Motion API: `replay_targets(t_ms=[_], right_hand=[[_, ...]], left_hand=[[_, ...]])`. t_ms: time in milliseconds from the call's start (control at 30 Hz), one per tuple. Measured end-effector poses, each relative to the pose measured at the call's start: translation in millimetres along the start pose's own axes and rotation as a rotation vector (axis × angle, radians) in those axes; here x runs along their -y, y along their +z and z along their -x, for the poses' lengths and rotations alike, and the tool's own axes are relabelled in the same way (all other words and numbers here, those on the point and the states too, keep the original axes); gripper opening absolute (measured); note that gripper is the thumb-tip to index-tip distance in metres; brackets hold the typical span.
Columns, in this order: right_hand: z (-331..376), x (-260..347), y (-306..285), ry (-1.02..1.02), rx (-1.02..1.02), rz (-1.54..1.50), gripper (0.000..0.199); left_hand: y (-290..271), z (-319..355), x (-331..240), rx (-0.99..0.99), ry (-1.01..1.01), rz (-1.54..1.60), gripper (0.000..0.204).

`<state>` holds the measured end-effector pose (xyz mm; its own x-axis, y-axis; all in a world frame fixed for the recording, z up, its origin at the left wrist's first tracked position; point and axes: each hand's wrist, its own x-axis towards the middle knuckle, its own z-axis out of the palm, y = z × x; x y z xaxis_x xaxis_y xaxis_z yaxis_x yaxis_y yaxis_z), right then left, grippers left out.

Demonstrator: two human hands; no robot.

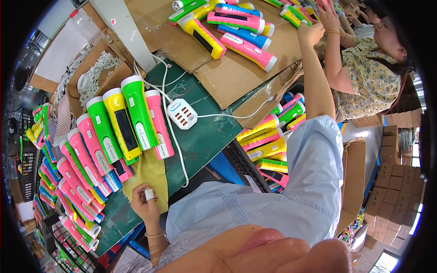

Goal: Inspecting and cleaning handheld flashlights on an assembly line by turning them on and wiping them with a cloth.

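Observation:
My left hand (146,204) rests on the near edge of the green table (205,136), fingers curled with nothing in them and white tape on one finger. It lies by a yellow cloth (148,175), just below a row of plastic flashlights (123,125) in pink, green and yellow lying side by side. My right arm, in a light blue sleeve, stretches far up and right. My right hand (311,31) is closed at the end of a yellow and green flashlight (292,13) on a cardboard sheet (236,73).
A white charging hub (182,113) with white cables sits mid-table. More flashlights (236,32) lie on the cardboard, and others fill a box (273,136) under my right arm. A co-worker (368,73) in a patterned top reaches up at the right. Stacked cartons (393,191) stand at the right.

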<state>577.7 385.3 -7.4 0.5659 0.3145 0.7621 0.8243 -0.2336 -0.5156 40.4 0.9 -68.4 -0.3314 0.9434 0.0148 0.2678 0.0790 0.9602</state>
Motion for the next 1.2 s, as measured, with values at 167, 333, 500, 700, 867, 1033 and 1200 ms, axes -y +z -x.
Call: replay_targets(t_ms=[167, 333, 500, 700, 867, 1033, 1200], right_hand=[[-3, -17, -7, 0.023, 0.121, -0.076, 0.037], [24, -32, -7, 0.015, 0.247, -0.037, 0.035], [40, -34, -15, 0.097, 0.437, -0.053, 0.033], [45, -31, -30, 0.097, 0.449, -0.049, 0.032], [40, -37, -42, 0.075, 0.425, -0.001, 0.032], [21, -45, -56, -0.047, 0.272, 0.269, 0.039], [-35, -86, -70, -0.04, 0.125, 0.438, 0.054]], left_hand=[[3, -2, -3, -0.007, 0.005, -0.01, 0.01], [4, -4, -2, -0.007, 0.006, -0.01, 0.009], [4, -4, 0, 0.005, 0.037, -0.016, 0.009], [1, -2, 3, 0.015, 0.068, 0.017, 0.01], [0, -1, 3, 0.021, 0.058, 0.02, 0.009], [-1, -4, 4, 0.03, 0.045, 0.022, 0.009], [-1, -2, 2, 0.03, 0.046, 0.02, 0.009]])
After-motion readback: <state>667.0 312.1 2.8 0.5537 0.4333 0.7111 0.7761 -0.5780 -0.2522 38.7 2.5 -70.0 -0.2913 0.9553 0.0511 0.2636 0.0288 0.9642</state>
